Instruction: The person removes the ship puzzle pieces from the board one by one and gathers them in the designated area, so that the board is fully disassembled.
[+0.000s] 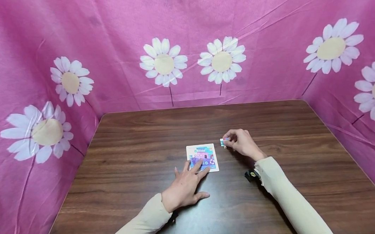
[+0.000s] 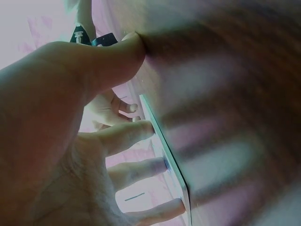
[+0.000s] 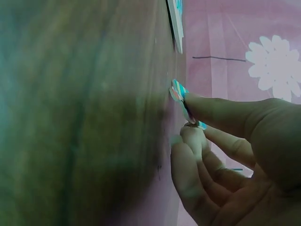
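Note:
A square, thin puzzle board with a white border and a colourful purple, pink and blue picture lies mid-table. My left hand reaches over its near edge, spread fingertips pressing on the picture and thumb out to the side. In the left wrist view three fingers touch the board near its edge. Just right of the board, my right hand pinches a small jigsaw piece between thumb and fingertips. The right wrist view shows the piece tilted, close over the table, its lower part hidden by fingers.
The dark wood table stretches around both hands. A pink curtain with white daisies hangs behind the table and along its sides. A dark wrist strap sits under the right sleeve cuff.

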`<control>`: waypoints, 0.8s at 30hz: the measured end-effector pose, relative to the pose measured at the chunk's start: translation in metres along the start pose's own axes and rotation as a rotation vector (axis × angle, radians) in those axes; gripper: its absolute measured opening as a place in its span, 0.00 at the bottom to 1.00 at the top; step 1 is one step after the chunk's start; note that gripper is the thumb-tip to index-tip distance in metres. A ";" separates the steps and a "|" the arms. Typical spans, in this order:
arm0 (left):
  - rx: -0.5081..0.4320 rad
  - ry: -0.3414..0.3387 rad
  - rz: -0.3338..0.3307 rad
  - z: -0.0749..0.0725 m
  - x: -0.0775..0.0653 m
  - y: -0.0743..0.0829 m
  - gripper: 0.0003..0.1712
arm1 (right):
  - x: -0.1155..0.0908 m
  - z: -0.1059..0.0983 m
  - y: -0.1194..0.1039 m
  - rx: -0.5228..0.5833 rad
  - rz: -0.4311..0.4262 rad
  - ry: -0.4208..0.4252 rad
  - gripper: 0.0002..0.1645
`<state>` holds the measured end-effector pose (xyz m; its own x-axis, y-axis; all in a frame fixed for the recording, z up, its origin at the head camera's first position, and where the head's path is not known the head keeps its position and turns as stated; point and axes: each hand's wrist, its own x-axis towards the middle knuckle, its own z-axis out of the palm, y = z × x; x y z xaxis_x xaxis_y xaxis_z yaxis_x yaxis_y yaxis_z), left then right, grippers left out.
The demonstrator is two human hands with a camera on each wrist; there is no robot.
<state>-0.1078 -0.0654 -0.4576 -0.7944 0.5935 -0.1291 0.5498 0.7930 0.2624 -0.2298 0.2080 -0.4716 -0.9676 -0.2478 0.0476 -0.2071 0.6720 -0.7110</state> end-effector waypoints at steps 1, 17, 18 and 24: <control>-0.002 -0.001 -0.002 0.000 0.000 0.000 0.47 | 0.001 0.000 0.000 -0.011 -0.004 0.003 0.06; 0.007 0.003 -0.001 0.002 -0.001 -0.001 0.47 | 0.005 0.000 0.000 -0.083 -0.031 0.084 0.08; 0.009 0.003 -0.001 0.002 -0.001 -0.001 0.47 | 0.006 -0.001 -0.001 -0.085 -0.040 0.094 0.07; 0.022 0.003 -0.002 0.001 0.000 -0.001 0.47 | 0.009 -0.003 -0.006 -0.080 -0.082 0.117 0.06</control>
<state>-0.1084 -0.0661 -0.4590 -0.7963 0.5915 -0.1267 0.5538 0.7971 0.2406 -0.2373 0.2033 -0.4648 -0.9561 -0.2242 0.1884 -0.2927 0.7070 -0.6438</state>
